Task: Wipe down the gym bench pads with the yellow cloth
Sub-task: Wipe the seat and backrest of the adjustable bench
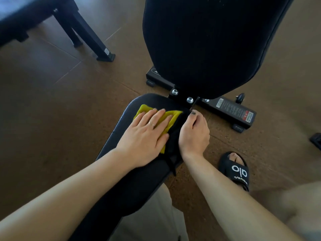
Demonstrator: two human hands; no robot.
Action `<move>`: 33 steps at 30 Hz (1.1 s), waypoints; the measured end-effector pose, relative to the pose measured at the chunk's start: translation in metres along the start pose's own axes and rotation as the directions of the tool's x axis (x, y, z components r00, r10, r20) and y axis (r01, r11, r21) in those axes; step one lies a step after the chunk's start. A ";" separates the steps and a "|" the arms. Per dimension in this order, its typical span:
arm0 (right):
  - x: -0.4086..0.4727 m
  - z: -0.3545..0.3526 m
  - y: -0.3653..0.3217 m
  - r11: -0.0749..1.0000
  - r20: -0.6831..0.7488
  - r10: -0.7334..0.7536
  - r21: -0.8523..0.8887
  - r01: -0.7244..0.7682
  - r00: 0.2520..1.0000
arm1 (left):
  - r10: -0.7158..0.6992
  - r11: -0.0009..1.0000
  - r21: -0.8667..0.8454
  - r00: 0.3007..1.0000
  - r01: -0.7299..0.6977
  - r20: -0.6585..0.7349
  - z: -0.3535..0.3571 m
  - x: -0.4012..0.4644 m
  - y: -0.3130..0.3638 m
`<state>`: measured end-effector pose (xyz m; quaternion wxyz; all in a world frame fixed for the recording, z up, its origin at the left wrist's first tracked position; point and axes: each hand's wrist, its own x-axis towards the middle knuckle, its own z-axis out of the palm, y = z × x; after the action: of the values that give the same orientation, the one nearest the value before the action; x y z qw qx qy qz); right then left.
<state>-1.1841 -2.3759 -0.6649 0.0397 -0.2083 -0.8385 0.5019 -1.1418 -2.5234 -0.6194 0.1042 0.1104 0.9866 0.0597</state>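
Forearms: your two forearms come in from 7 and 5 o'clock and meet over the seat, so both hands can work the same patch.
Leg: your pale trouser leg stands at 6 o'clock against the seat's near end, which keeps you close enough to lean on the cloth.
Seat pad point(121, 171): black and padded, it runs from 6 o'clock up to the centre; its far end is where you are wiping.
Left hand point(145, 134): fingers straight and spread wide, palm flat on the cloth. You press down rather than grasp, I judge to cover more pad with each pass.
Yellow cloth point(171, 119): it lies flat on the far end of the seat pad, just below centre, mostly under your left hand, with corners showing at 11 and 1 o'clock of it.
Right hand point(194, 133): fingers curled over the seat's right edge, just beside the cloth, gripping what seems to be dark fabric or the pad's side; I cannot tell which. It looks like a brace for steadiness.
Sandal point(238, 171): your black sandal is planted on the floor at 4 o'clock, clear of the frame.
Frame point(234, 110): the bolted black base sits just beyond the seat.
Back pad point(208, 46): tilted up at 12 o'clock, no cloth on it yet.
Other bench point(81, 32): its leg stands at 10 o'clock, well apart.
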 end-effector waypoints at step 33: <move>-0.002 0.000 -0.004 0.995 0.014 -0.057 -0.077 0.058 0.998 | -0.578 0.733 -0.478 0.814 0.484 -0.062 0.010 -0.044 -0.059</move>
<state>-1.1832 -2.3783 -0.6609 0.0411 -0.1828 -0.8632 0.4688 -1.1096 -2.5896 -0.6285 0.0360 -0.2107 0.9417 0.2597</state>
